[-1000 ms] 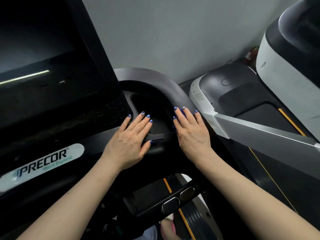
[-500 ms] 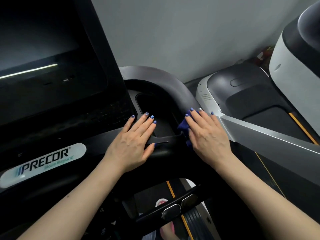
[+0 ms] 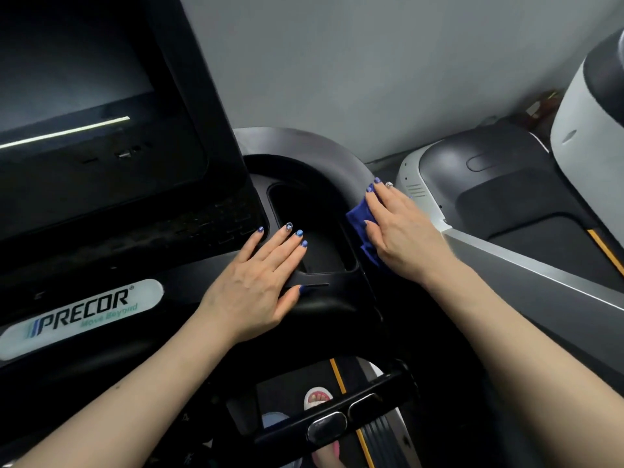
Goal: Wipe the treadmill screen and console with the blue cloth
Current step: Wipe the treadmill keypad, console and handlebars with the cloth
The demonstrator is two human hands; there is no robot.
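The treadmill's dark screen (image 3: 84,123) fills the upper left, above a black console (image 3: 189,282) with a white PRECOR badge (image 3: 81,317). A blue cloth (image 3: 360,220) lies on the grey curved rim (image 3: 314,146) at the console's right side. My right hand (image 3: 401,234) presses flat on the cloth, fingers straight, covering most of it. My left hand (image 3: 256,282) rests flat on the console beside the black cup-holder recess (image 3: 310,228), fingers straight and holding nothing.
A second treadmill (image 3: 499,204) stands to the right with a white-and-grey housing and a silver side rail (image 3: 540,268). Below the console are a black handlebar with metal grip sensors (image 3: 326,432), the belt and a foot in a slipper. A grey wall lies behind.
My right hand has slid the blue cloth up and to the right along the grey rim, and more cloth shows beside it. My left hand stays in place.
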